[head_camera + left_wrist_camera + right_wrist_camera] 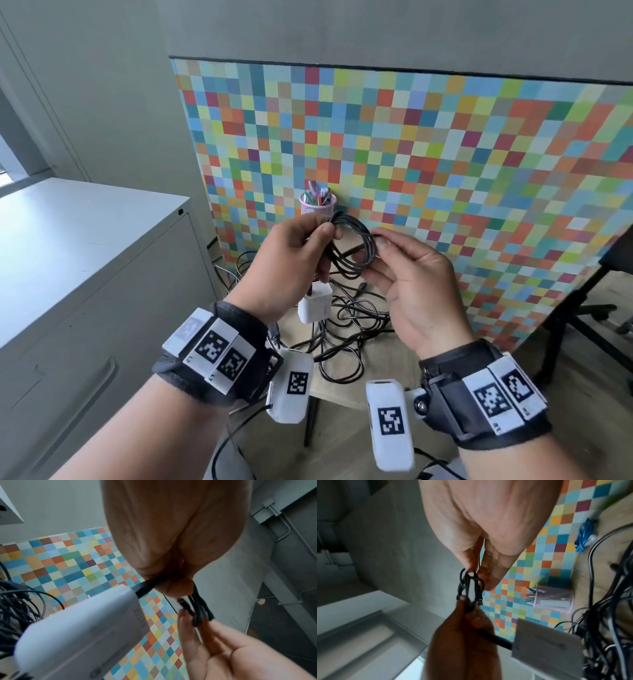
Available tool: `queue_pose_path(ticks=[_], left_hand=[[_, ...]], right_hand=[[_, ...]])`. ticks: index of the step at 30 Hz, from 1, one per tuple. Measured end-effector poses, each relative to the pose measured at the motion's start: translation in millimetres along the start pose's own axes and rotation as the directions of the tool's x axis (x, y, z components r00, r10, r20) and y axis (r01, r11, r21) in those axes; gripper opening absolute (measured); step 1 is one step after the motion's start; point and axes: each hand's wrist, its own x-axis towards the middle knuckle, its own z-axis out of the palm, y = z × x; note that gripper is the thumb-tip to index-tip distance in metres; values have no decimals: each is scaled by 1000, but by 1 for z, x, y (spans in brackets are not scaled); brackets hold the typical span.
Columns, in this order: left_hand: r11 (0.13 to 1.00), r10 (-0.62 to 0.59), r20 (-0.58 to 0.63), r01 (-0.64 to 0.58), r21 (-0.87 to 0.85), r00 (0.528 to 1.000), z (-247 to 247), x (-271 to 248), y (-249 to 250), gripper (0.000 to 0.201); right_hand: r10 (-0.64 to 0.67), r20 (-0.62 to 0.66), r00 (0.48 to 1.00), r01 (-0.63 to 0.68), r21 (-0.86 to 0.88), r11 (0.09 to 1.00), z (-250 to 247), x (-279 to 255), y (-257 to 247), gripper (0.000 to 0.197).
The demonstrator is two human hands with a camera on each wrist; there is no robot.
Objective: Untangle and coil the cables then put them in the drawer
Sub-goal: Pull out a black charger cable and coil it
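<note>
The left hand grips the black cable coil above the bench's near edge, the right hand pinches its loops, and the hanging white charger could pull the loops loose into the pile of cables below.

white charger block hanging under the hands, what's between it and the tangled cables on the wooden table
In the head view, nothing but air: the white charger block dangles from the coiled black braided cable, apparently clear above the tangled black cables.
</note>
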Motion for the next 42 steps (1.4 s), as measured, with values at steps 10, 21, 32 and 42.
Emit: queue_pose_path(ticks=[10, 21, 32, 42], left_hand=[[995, 87, -84, -83, 49, 993, 2, 0, -2, 21], [901, 292, -49, -257, 348, 955, 2, 2, -10, 12], [942, 166, -26, -150, 301, 986, 8, 2, -11, 8], [995, 63, -16, -61, 79, 998, -5, 6, -2, 13]], right_hand=[[6, 38, 999, -6, -13, 1000, 14, -5, -9, 29], [-33, 27, 999, 27, 191, 981, 15, -10, 3, 31], [-111, -128, 986, 133, 183, 974, 15, -4, 11, 31], [-111, 150, 982, 151, -293, 944, -4, 1, 14, 29]])
